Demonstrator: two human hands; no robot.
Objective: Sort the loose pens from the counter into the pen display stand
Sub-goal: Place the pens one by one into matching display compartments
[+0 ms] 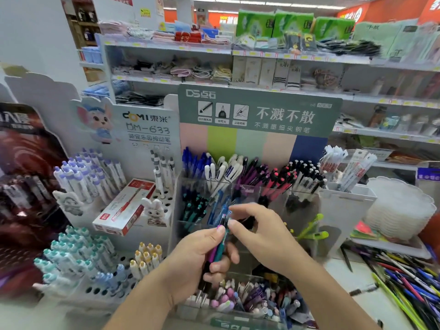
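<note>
Before the stand (250,186), left hand (190,258) grips purple-teal pens (217,251).

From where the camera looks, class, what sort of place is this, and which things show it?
Most likely a shop's stationery section. Branded pen display stands hold sorted pens, the shelves behind carry yellow price tags and packaged goods, and the left hand grips a bunch of pens for sorting.

The pen display stand (250,186) stands at centre, shelves (262,53) behind it at twelve o'clock. A boxed pen pack (125,207) lies on the neighbouring rack (100,234) at nine o'clock. Loose pens (404,279) lie on the counter (357,282) at four o'clock.
</note>
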